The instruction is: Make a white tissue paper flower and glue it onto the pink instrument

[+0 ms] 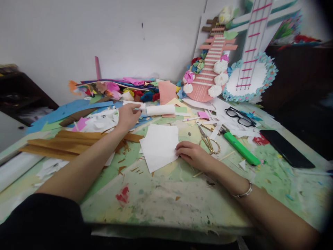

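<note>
White paper sheets (160,146) lie overlapping in the middle of the paint-stained table (161,205). The fingers of my right hand (194,154) rest bent at their right edge; whether they pinch the paper is not clear. My left hand (128,117) reaches over the back of the table, its thumb and fingers closed at a white paper piece (135,104). Just right of it lies a white paper roll (160,110). Gold-handled scissors (208,140) lie behind my right hand, beside a green utility knife (241,148).
Brown crepe paper (62,144) and white scraps (100,121) cover the left. Eyeglasses (240,117) and a black phone (287,147) lie right. Two decorated paper instruments, one pink (208,74), one white and blue (249,74), lean at the back beside colourful paper flowers (113,87).
</note>
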{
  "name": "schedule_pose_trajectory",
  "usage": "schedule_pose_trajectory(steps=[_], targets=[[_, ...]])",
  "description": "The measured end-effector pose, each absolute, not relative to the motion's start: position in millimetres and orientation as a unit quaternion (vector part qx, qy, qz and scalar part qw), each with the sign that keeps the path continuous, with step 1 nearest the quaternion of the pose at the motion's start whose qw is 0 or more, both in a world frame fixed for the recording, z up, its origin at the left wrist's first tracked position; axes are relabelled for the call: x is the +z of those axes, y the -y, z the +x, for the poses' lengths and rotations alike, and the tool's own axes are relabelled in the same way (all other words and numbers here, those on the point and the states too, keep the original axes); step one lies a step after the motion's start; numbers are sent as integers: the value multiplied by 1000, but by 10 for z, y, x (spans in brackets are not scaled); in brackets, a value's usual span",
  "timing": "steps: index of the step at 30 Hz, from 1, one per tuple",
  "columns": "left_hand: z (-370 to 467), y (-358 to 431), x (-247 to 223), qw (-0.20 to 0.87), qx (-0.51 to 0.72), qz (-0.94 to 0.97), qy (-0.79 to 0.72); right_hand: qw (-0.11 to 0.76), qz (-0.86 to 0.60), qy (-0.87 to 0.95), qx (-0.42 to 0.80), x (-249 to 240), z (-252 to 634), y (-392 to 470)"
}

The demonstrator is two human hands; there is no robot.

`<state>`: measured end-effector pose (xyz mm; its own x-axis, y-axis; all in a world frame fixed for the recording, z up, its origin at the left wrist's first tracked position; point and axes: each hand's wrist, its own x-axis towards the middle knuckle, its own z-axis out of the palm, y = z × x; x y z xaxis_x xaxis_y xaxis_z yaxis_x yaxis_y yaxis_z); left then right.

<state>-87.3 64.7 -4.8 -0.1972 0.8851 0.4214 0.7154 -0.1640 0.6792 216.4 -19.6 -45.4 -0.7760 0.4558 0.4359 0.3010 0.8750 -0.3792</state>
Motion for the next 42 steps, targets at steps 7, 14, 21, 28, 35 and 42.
schedule_pose_trajectory(steps=[7, 14, 21, 28, 35, 42], targets=[[-277, 103, -110, 41, 283, 862, -420, 259, -218, 928, 156, -332, 2268, 280], [-109, 811, -359, 113, 226, 899, -358, 237, -309, 888, 247, -240, 2281, 338], [-202, 808, -341, 163, 228, 891, -357, 236, -361, 837, 337, -347, 2323, 236], [-194, 779, -311, 201, 240, 854, -415, 244, -383, 816, 357, -393, 2320, 209], [-282, 666, -296, 241, 215, 820, -472, 239, -401, 810, 354, -408, 2296, 220], [-354, 599, -332, 235, 166, 823, -490, 233, -413, 806, 354, -416, 2287, 223]])
